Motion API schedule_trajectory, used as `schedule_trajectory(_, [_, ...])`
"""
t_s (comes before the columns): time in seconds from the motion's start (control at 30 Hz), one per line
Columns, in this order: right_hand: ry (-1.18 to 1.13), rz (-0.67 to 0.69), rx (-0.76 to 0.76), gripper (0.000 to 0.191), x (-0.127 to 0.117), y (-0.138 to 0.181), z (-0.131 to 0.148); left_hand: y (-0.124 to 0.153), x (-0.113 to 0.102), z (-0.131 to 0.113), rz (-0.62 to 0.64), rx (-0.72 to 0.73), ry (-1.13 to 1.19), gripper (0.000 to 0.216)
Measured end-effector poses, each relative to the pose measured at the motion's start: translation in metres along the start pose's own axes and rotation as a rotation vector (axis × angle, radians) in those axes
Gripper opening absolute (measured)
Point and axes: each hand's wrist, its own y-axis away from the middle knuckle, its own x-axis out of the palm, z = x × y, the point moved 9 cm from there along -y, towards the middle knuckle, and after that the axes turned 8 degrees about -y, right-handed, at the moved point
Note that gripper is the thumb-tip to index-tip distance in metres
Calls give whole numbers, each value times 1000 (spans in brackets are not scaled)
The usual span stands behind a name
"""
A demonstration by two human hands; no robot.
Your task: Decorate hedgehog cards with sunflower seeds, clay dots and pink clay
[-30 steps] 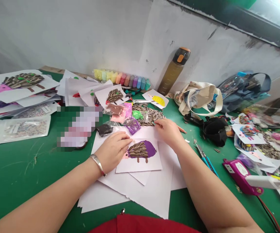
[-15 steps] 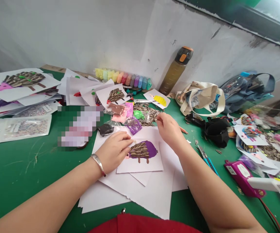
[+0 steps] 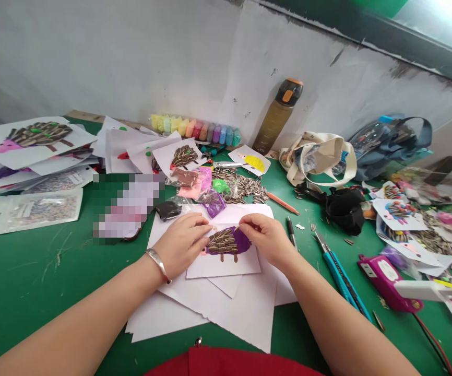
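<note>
Purple clay shaped as a hedgehog, its back covered in striped sunflower seeds (image 3: 226, 242), sits on a small white paper card (image 3: 226, 263) at the middle of the green table (image 3: 46, 277), on top of a loose stack of larger white sheets (image 3: 229, 308). The left hand (image 3: 182, 244), a silver bangle on its wrist, lies with curled fingers on the card's left edge, fingertips touching the hedgehog's snout end. The right hand (image 3: 267, 237) rests on the card's right side, thumb and forefinger pinched together at the upper edge of the purple body; whether a seed is between them cannot be told. Just beyond the card lies a pile of loose sunflower seeds (image 3: 245, 187) beside small bags of coloured clay (image 3: 206, 190). To the right of the right hand lie a black pen (image 3: 290, 232), a blue-handled craft knife (image 3: 339, 274) and a magenta glue gun (image 3: 384, 277).
</note>
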Motion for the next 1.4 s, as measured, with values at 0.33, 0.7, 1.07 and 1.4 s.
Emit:
schedule_trajectory(0.33, [11, -94, -35, 14, 2, 0, -7, 0, 1, -1, 9, 10, -14, 27])
schedule_trajectory(0.7, [149, -138, -113, 14, 5, 1, -3, 2, 3, 0, 25, 9, -7, 26])
schedule_trajectory(1.07, [256, -91, -143, 16, 11, 1, -5, 2, 5, -1, 24, -5, -6, 26])
schedule_trajectory(1.4, [302, -34, -164, 17, 20, -1, -2, 1, 3, -2, 11, 1, -4, 25])
